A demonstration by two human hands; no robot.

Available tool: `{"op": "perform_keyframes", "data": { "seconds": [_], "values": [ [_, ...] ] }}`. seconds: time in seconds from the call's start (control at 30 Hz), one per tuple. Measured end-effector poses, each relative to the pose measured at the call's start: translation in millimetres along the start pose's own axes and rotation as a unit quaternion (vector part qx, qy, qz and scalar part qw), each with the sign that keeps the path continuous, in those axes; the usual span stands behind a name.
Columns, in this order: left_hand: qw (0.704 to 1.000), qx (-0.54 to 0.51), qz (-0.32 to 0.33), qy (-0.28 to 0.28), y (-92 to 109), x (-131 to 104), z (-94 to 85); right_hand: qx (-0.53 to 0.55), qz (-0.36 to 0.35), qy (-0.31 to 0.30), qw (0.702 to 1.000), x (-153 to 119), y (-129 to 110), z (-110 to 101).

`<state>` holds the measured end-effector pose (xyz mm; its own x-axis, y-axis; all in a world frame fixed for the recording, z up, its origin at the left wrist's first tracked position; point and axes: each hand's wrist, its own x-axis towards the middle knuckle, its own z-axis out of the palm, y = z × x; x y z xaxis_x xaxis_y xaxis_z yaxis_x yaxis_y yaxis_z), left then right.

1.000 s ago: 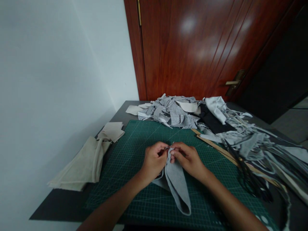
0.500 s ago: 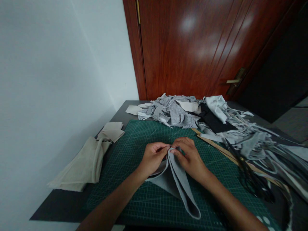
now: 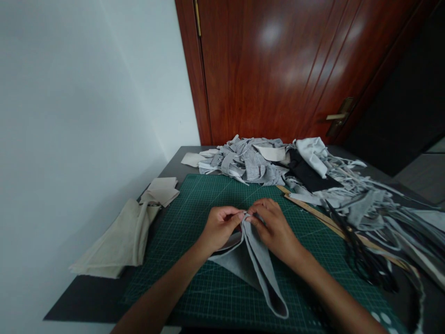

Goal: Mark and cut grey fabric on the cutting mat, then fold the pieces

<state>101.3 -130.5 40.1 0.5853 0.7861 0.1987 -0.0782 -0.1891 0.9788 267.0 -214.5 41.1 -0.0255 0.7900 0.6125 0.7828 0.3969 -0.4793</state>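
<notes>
A piece of grey fabric (image 3: 255, 255) hangs folded from my fingertips, its lower edges spreading over the green cutting mat (image 3: 194, 199). My left hand (image 3: 222, 227) pinches its top edge between thumb and fingers. Close beside it, my right hand (image 3: 269, 222) pinches the same edge from the other side. The fingertips of both hands nearly meet at the top of the fold. One layer opens out to the left, and another drops in a narrow loop toward me. Exactly what lies between the fingertips is too small to make out.
Black scissors (image 3: 361, 255) and a wooden ruler (image 3: 316, 213) lie at the right. Grey fabric scraps (image 3: 243, 160) are heaped at the back, with cut strips (image 3: 368, 208) tangled along the right. Folded cream cloth (image 3: 118, 241) rests at the left, by the white wall (image 3: 86, 116).
Both hands stay nearly in place, still pinching the grey fabric. Its lower folds have shifted very slightly to the left.
</notes>
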Motion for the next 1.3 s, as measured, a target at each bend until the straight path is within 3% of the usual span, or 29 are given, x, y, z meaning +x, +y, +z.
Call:
{"op": "perform_keyframes", "data": {
  "seconds": [0.23,0.4,1.03,1.3],
  "values": [
    [0.998,0.013,0.035,-0.057,9,2,-4.6,0.011,-0.026,0.033,0.999,0,3,-1],
    [0.997,0.015,0.039,-0.060,8,2,-5.4,0.005,-0.017,0.072,0.997,-2,0,4],
    [0.999,-0.005,0.032,0.017,-1,-3,3.4,0.014,-0.030,0.063,0.997,-2,0,3],
    [0.995,0.053,0.088,0.021,2,-3,3.8,0.090,0.044,0.049,0.994,-2,11,10]
  ]
}}
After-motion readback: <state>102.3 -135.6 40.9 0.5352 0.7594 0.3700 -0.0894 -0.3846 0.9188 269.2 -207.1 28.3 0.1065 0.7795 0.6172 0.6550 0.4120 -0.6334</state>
